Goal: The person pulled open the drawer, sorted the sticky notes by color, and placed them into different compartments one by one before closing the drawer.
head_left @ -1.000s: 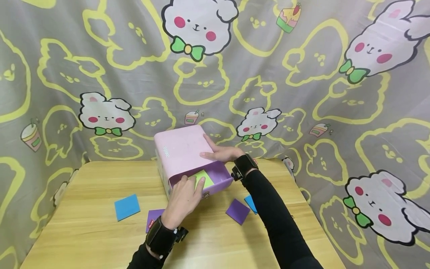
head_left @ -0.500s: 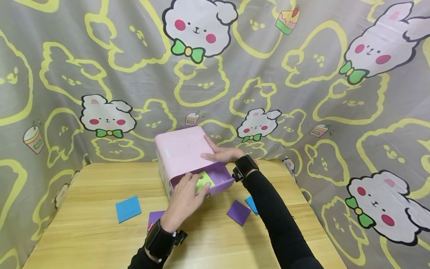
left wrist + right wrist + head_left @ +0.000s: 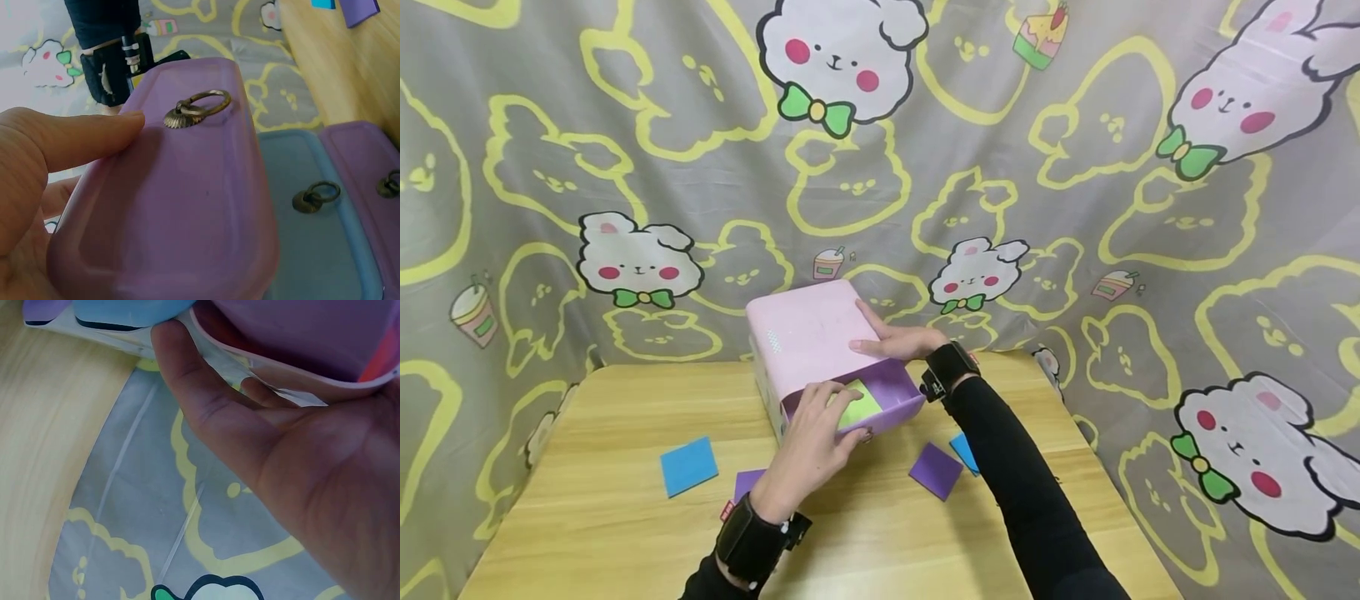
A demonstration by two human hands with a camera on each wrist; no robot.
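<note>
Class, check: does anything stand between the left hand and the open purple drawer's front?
Nothing visible does: the left hand straddles the front of the purple drawer, thumb outside near the ring pull, fingers inside.

Green piece [image 3: 862, 408] in the purple drawer [image 3: 904, 410], partly hidden behind the left hand [image 3: 811, 442].

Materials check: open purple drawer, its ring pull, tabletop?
Purple drawer: likely molded plastic, satin finish; rounded corners and soft highlights suggest it.
Ring pull: probably metal, aged-brass look; dark bronze tone and glints on the ribbed base, though metal-look plastic is possible.
Tabletop: wood-look, light sheen; pale grain streaks show, but solid wood versus laminate can't be told.
</note>
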